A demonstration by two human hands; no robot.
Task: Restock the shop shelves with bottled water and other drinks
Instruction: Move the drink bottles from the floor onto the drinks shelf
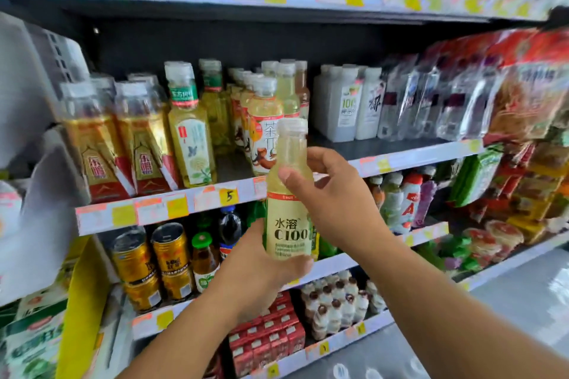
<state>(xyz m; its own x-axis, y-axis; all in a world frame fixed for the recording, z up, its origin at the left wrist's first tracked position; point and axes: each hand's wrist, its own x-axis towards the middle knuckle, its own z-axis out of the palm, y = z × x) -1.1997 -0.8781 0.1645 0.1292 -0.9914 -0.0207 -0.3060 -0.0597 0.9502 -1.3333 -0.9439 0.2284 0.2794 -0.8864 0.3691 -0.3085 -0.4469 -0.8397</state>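
Shelves (215, 197) look mostly full; mid-frame my left hand (261, 271) wraps the lemon bottle (288, 224), right hand (326, 194) pinches its neck. Not placed yet.

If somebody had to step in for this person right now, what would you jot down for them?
Left hand: grips the base of a pale yellow C100 bottle.
Right hand: holds its upper body, thumb on the front.
The bottle is upright, in front of the middle shelf, not yet placed.
Done: tea and juice bottles already stand there.
Left: set this one down, perhaps in the gap beside the white bottles.
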